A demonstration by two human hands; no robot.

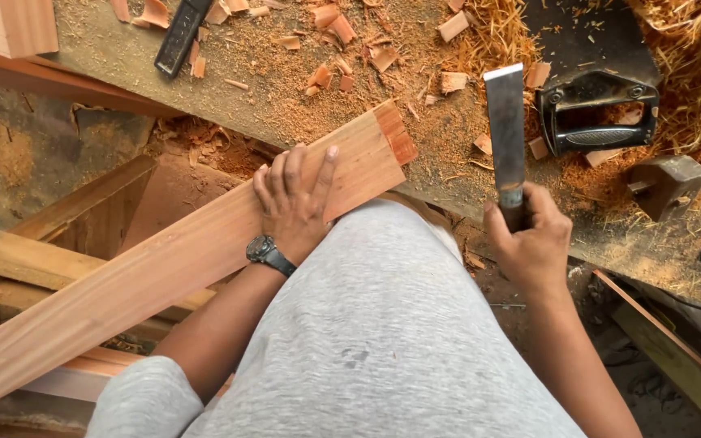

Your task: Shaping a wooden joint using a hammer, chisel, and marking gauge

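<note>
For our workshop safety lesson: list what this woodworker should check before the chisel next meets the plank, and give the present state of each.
1. Plank held down: ok, the left hand lies flat on it and a knee presses on it.
2. Chisel in a firm grip: ok, the right hand is closed round the handle, blade pointing away.
3. Left hand out of the blade's path: ok, it is well apart from the blade.
4. Notched plank end resting on the bench: ok.
5. Bench free of chips and shavings: not ok.
6. Edge sharpness: cannot tell.
</note>
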